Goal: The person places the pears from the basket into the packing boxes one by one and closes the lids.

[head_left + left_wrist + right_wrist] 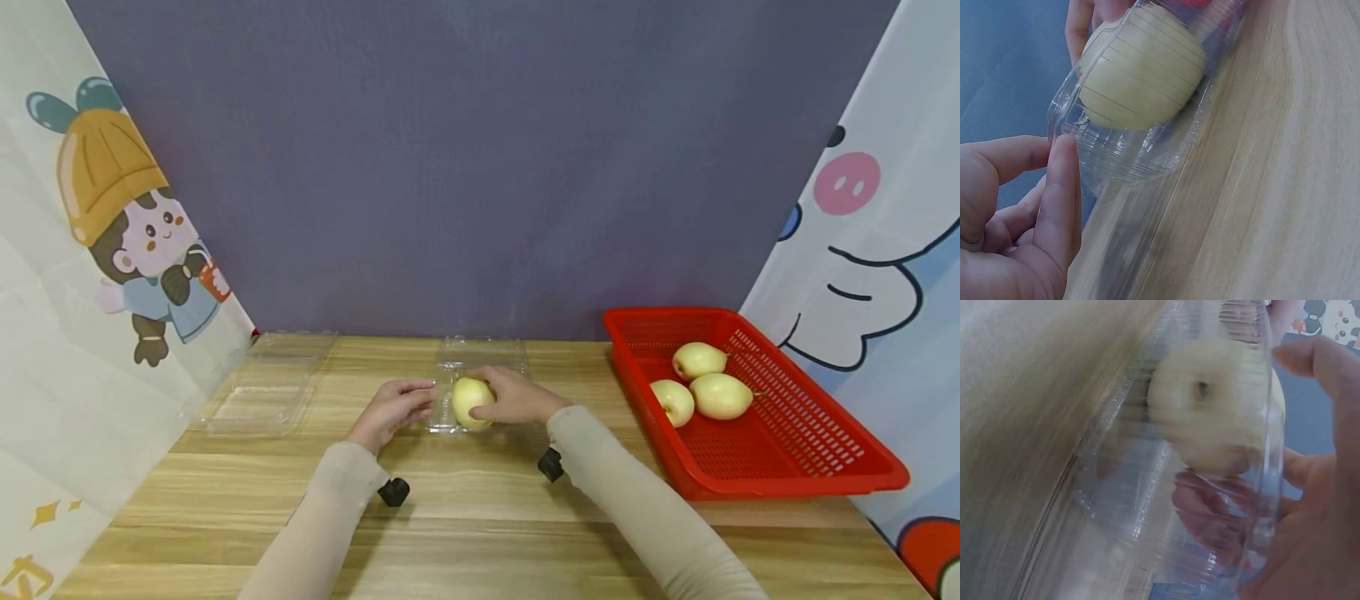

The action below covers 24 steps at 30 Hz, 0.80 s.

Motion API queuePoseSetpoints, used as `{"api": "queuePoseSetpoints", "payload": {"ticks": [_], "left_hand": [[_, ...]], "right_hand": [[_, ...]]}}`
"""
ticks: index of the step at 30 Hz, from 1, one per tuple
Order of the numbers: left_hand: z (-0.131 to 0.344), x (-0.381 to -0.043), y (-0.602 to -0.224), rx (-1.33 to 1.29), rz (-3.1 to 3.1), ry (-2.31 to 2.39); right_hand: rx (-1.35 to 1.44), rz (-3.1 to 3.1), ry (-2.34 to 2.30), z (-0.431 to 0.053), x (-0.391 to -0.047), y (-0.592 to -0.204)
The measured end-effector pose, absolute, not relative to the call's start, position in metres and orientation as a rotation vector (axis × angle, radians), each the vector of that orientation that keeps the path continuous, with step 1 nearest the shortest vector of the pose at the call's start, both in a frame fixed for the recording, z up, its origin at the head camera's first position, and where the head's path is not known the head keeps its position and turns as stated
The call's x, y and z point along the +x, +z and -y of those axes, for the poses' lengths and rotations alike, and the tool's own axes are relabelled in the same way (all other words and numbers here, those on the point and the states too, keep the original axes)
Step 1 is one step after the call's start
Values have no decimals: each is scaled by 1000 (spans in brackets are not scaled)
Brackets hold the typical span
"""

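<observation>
A pale yellow pear [472, 403] sits in a clear plastic clamshell box [442, 423] on the table, the box's lid folded back. My right hand [517, 396] grips the pear from the right, thumb on the near side and fingers over the top. At the box's left side, my left hand [397, 408] pinches the rim between thumb and finger, as the left wrist view shows. In the right wrist view, the pear's blossom end [1202, 390] shows through the clear wall, and the right fingers reach inside the box.
A red plastic basket [795, 486] with three more pears [720, 396] stands to the right. Another clear clamshell box [255, 408] lies at the far left. A grey-blue panel [480, 167] closes off the back of the wooden table [465, 533].
</observation>
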<state>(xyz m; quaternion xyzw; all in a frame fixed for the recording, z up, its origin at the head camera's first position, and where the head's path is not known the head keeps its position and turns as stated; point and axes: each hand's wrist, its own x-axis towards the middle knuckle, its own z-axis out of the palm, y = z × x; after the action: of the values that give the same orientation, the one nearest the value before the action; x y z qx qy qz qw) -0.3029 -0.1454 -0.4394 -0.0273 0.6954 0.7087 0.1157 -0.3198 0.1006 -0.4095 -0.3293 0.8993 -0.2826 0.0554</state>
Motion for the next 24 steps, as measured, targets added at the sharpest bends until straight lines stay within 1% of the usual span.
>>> {"api": "queuePoseSetpoints", "payload": {"ticks": [24], "left_hand": [[145,-303,-438,-78,-2027,2079]], "right_hand": [[-1040,-2728,-849,-85,-316,-412]]}}
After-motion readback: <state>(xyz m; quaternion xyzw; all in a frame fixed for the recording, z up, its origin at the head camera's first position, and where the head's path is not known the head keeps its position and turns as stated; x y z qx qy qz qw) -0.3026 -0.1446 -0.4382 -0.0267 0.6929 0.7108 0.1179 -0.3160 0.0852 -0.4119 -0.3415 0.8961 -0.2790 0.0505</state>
